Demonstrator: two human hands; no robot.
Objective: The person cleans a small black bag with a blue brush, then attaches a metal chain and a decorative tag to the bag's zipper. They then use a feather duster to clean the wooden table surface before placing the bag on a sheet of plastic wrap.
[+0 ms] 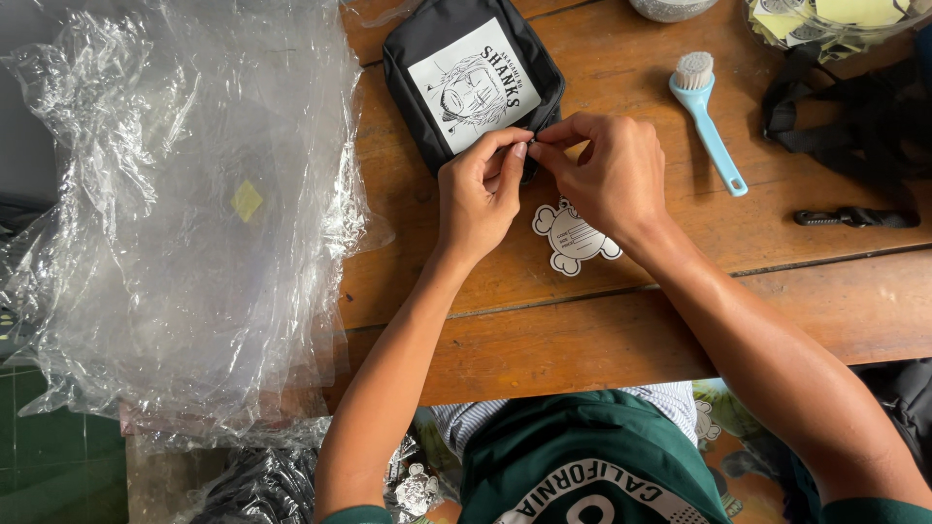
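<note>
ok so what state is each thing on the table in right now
black pouch: flat on the table, printed panel up, lower edge pinched by both hands
left hand: fingertips pinched at the pouch edge
right hand: fingertips pinched at the same spot
white tag: lying flat, partly under the right hand
blue brush: lying down, untouched
clear plastic bags: crumpled pile
black strap: loose heap

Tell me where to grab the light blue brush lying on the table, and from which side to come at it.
Grip the light blue brush by its long thin handle, about midway, pinching across its width from above. It lies flat on the wooden table, bristle head at the far end and handle slanting toward the near right, with bare wood on both sides. Coming from the right probably keeps clear of both hands at the black pouch.
</note>
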